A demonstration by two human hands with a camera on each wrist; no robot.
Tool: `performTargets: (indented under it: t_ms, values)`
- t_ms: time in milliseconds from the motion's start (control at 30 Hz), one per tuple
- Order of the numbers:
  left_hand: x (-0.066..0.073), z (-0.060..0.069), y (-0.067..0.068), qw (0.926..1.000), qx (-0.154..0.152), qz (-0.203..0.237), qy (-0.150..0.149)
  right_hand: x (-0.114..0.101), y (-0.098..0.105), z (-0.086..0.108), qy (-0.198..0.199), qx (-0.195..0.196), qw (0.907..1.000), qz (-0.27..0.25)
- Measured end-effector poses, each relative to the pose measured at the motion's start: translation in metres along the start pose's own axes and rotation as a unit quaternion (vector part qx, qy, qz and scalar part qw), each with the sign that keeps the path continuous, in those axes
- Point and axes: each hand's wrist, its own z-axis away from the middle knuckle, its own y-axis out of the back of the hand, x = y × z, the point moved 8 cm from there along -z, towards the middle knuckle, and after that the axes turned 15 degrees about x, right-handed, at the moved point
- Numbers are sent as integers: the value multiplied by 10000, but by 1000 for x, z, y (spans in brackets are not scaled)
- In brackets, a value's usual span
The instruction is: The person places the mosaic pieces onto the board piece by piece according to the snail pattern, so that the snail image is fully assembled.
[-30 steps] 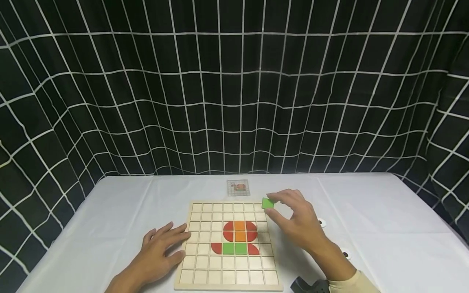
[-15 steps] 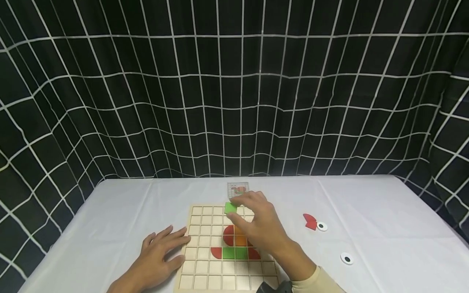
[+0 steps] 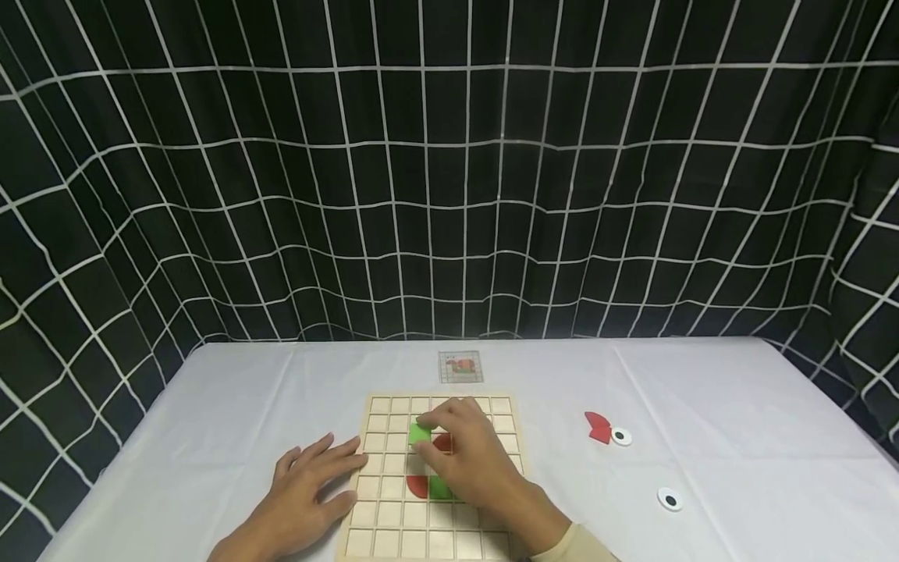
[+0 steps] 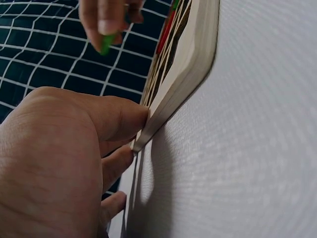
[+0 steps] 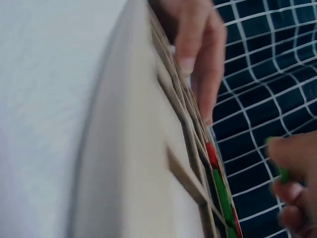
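Note:
A green square tile [image 3: 419, 435] is pinched between the thumb and fingers of my right hand [image 3: 474, 460], over the wooden grid board [image 3: 382, 515]. In the left wrist view the same green tile [image 4: 106, 44] hangs above the board's surface. Part of a red piece [image 3: 443, 442] shows beside my right fingers; below it are a red piece [image 3: 417, 486] and a green tile [image 3: 440, 489]. My right hand hides the other pieces. My left hand [image 3: 298, 496] lies with its fingers spread, fingertips touching the board's left edge.
A small clear card [image 3: 460, 367] with a printed picture lies behind the board. Right of the board are two red pieces [image 3: 598, 427] touching, a white eye piece [image 3: 621, 436] beside them, and another eye piece [image 3: 670, 499] nearer. A netted dark curtain [image 3: 449, 179] surrounds the table.
My right hand has carried the green tile leftward from the board's top right corner, then nearer over the grid, uncovering the red pieces at the right. My left hand has stayed in place.

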Motion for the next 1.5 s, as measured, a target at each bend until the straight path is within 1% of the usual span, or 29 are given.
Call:
performTargets:
  t_ms: [100, 167, 233, 300, 567, 900, 1133, 1267, 1333, 1500]
  values:
    - [1, -1, 1, 10000, -7, -38, -13, 5, -8, 5, -115, -334, 9988, 330]
    - [1, -3, 1, 10000, -17, -58, -9, 7, -12, 8, -122, -500, 9973, 515]
    - [2, -4, 1, 10000, -6, -71, -16, 8, -15, 10, -60, -607, 9956, 710]
    - [2, -4, 2, 10000, 13, -81, -52, 9, -16, 11, 0, -644, 9950, 765]
    - [3, -5, 4, 9998, 68, -100, -155, 10, -21, 12, 232, -609, 9949, 765]
    - [0, -6, 2, 9999, 60, -74, -141, 10, -24, 14, 360, -717, 9935, 807]
    - [0, -5, 4, 9999, 67, -31, -111, 7, -23, 13, 520, -558, 9945, 724]
    - [-1, -3, 3, 10000, -20, 62, -9, 4, -18, 11, 468, -389, 9963, 611]
    - [-1, -2, 2, 9999, -56, 108, 35, 4, -14, 9, 382, -328, 9975, 504]
    - [-2, -1, 2, 9999, -59, 108, 60, 3, 2, 0, 185, -205, 9992, 272]
